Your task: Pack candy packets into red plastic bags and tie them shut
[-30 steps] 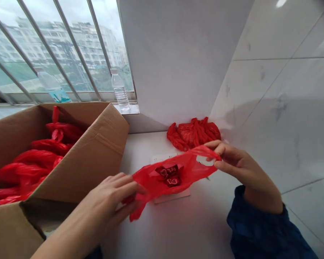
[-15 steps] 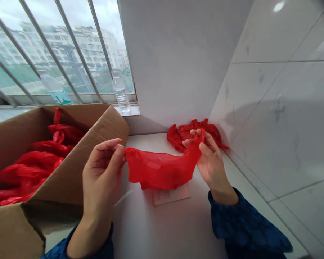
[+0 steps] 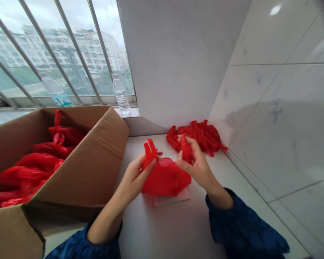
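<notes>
A thin red plastic bag point(image 3: 166, 178) hangs between my two hands above the white tabletop. My left hand point(image 3: 136, 172) pinches one of its handle loops, which sticks up past the thumb. The other handle is gripped in my right hand point(image 3: 197, 163), between thumb and fingers. The bag's body sags below and partly covers a pale flat card point(image 3: 174, 198) with faint print on the table. Behind my right hand, against the wall, lies a crumpled heap of red plastic bags point(image 3: 202, 135).
On the left stands an open cardboard box point(image 3: 83, 169) holding several knotted red bags point(image 3: 37, 162). A clear bottle point(image 3: 120, 95) stands on the window sill; another bottle point(image 3: 55, 90) with a blue label leans by the bars. A tiled wall point(image 3: 280, 118) bounds the right side.
My hands have come closer together, the left moving right and the right slightly inward. The bag, stretched sideways before, now sags with its handles raised.
</notes>
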A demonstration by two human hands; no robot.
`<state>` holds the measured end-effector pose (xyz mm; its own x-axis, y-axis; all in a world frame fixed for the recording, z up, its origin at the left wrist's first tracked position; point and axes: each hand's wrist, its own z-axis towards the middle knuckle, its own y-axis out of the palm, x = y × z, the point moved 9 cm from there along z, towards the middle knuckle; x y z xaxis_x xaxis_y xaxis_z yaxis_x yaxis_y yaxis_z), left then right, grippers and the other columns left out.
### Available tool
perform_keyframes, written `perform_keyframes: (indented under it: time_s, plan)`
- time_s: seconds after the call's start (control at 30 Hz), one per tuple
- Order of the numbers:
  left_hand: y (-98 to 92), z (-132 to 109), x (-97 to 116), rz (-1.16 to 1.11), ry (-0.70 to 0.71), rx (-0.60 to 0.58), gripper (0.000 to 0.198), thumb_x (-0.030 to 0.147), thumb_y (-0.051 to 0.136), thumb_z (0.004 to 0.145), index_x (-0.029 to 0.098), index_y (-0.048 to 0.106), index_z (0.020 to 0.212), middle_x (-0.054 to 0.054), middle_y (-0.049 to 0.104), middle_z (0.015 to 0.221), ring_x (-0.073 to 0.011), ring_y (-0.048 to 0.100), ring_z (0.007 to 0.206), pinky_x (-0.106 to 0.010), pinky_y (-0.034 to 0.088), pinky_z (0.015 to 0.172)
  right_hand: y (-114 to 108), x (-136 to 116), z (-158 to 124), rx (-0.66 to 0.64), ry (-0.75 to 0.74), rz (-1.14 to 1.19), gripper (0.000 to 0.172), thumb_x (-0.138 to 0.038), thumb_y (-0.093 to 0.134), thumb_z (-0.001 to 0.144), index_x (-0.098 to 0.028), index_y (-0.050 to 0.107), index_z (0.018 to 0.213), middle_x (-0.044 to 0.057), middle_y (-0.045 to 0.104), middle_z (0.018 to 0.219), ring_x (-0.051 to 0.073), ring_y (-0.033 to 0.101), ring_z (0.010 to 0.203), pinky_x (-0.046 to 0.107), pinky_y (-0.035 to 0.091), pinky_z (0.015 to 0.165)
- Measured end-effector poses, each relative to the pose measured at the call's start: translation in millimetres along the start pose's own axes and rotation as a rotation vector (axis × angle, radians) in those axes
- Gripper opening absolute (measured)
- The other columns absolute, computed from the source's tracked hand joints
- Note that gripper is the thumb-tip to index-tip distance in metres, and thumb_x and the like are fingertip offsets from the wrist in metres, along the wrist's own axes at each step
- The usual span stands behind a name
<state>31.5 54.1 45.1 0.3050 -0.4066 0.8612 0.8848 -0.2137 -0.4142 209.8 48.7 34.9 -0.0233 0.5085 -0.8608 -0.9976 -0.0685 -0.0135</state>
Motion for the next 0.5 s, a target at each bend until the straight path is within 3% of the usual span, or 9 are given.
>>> perform_keyframes:
  time_s: [0.1,0.2,0.3,0.37,0.43,0.5]
  plan:
    - [26.9,-3.0,3.9,-0.052,0.014,-0.124,0.030,0.040,0.048,0.099,0.016,0.066,0.097,-0.007,0.070,0.097,-0.0202,0.064,0.088,-0.031,0.052,0.082,24.4,-8.2,-7.1,-0.089,-0.073,-0.193,0.070,-0.052,0.076,0.081,-0.030,0.044,0.139,0.011,0.043,0.140,0.030,0.049,0.124,0.047,0.047,0.104]
    - [46.1,-6.4,7.5,0.042,0.039,-0.225,0.028,0.036,0.047,0.098,0.016,0.060,0.083,-0.003,0.064,0.084,-0.0158,0.057,0.077,-0.027,0.048,0.075,33.3,-12.3,-9.2,-0.078,-0.124,-0.254,0.057,-0.052,0.071,0.087,-0.027,0.051,0.135,0.011,0.048,0.131,0.030,0.044,0.131,0.048,0.041,0.110]
    - [53.4,-8.2,2.4,0.045,-0.034,-0.288,0.028,0.038,0.046,0.100,0.017,0.057,0.085,-0.001,0.059,0.081,-0.0138,0.051,0.072,-0.025,0.044,0.070,27.4,-6.3,-6.6,-0.023,-0.076,-0.132,0.032,-0.048,0.054,0.099,-0.028,0.063,0.121,0.008,0.055,0.121,0.025,0.056,0.116,0.042,0.045,0.103]
    - [55.0,-9.0,-4.6,-0.063,-0.109,-0.324,0.026,0.042,0.051,0.098,0.017,0.058,0.093,-0.001,0.059,0.084,-0.0136,0.050,0.073,-0.025,0.043,0.069,25.1,6.7,-4.4,-0.031,0.043,0.036,0.030,-0.049,0.048,0.101,-0.028,0.067,0.112,0.005,0.061,0.116,0.020,0.062,0.091,0.036,0.052,0.085]
    - [56.5,-9.2,-13.4,-0.236,-0.178,-0.356,0.027,0.043,0.058,0.096,0.017,0.058,0.100,-0.001,0.059,0.087,-0.0131,0.051,0.075,-0.024,0.043,0.069,26.2,22.1,-4.0,-0.048,0.183,0.225,0.031,-0.050,0.049,0.100,-0.026,0.068,0.108,0.004,0.066,0.109,0.015,0.055,0.066,0.031,0.049,0.063]
    - [58.3,-7.7,-22.8,-0.420,-0.225,-0.380,0.028,0.042,0.064,0.093,0.016,0.060,0.102,-0.001,0.059,0.084,-0.0112,0.050,0.073,-0.022,0.042,0.069,27.1,32.7,-3.8,-0.044,0.263,0.366,0.029,-0.050,0.055,0.098,-0.025,0.067,0.106,0.003,0.069,0.099,0.012,0.048,0.055,0.027,0.042,0.051]
